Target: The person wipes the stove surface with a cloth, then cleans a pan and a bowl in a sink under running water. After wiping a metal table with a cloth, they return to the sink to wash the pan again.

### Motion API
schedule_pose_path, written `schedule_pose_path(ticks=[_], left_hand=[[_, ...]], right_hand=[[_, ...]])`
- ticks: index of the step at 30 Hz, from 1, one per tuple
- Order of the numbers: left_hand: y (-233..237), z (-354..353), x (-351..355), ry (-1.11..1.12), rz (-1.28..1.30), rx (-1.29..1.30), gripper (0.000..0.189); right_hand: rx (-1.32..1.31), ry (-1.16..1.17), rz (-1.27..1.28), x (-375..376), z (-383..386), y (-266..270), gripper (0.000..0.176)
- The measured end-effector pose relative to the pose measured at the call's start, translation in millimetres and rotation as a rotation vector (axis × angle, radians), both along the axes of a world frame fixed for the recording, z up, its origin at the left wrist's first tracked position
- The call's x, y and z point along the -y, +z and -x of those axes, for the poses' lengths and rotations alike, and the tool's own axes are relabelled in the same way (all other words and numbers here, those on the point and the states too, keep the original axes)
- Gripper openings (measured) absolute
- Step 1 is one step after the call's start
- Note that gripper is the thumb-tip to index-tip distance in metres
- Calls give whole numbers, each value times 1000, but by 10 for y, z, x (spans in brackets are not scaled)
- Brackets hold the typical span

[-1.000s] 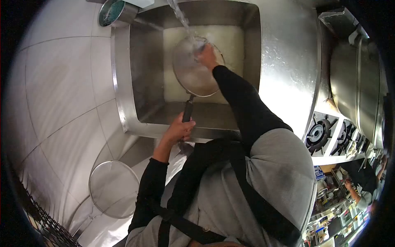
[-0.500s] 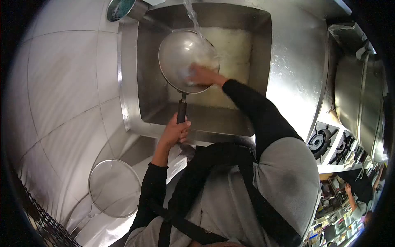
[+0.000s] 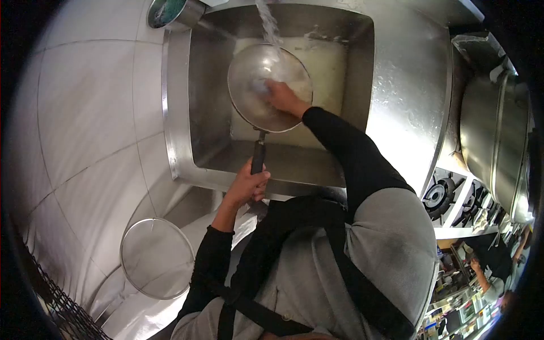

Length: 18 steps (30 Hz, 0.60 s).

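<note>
My left hand [image 3: 248, 184] is closed around the dark handle of a round metal pan [image 3: 249, 105]. The pan is held over the sink [image 3: 212, 127], its hollow side facing up. Inside it, my right hand [image 3: 283, 96] presses near the middle with curled fingers. Something small and greyish shows at the fingertips, too blurred to name. A stream of water [image 3: 268, 22] falls from above onto the pan's far rim. Pale cloudy water [image 3: 331, 73] covers part of the sink floor behind the pan.
A round mesh strainer [image 3: 157, 258] lies to the lower left. A metal container [image 3: 184, 16] with something green inside stands at the sink's far left corner. On the right are a large metal vessel [image 3: 493, 136], a gas burner [image 3: 436, 195] and another person's arm [image 3: 481, 275].
The pan has shifted slightly to the right and toward me, with my left hand on its handle. My right hand has moved a little up inside the pan.
</note>
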State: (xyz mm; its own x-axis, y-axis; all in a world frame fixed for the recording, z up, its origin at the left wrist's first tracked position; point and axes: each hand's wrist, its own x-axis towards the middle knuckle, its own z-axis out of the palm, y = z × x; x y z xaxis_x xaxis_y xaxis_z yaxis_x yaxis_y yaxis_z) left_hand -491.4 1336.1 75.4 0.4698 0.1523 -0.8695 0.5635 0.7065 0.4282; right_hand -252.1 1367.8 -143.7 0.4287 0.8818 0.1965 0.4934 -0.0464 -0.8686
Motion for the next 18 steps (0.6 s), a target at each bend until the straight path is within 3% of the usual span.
schedule_pose_path(ticks=[3,6,7,10,11,14,15,18], left_hand=[[-35,47,55,-69,-30,-40,27],[-153,2,84,-70,-15,15,28],[-178,8,46,-72,-19,19,28],[-132,168,16,-49,-30,-37,28],[-118,136,35,-46,-26,-28,28],[-107,48,57,-79,-54,-27,29],[-102,52,63,-96,-93,-40,29],[-83,170,-1,-34,4,-9,30]], right_hand=[[-174,-140,455,-69,-372,61,36],[-224,-150,270,-255,159,90,34],[-72,-51,48,-242,306,8,34],[-180,75,49,-48,-9,-402,19],[-231,-49,300,-67,-222,-354,17],[-16,-163,206,-271,112,-567,32],[-256,2,150,-85,183,-62,28],[-190,67,146,50,-134,-76,25]])
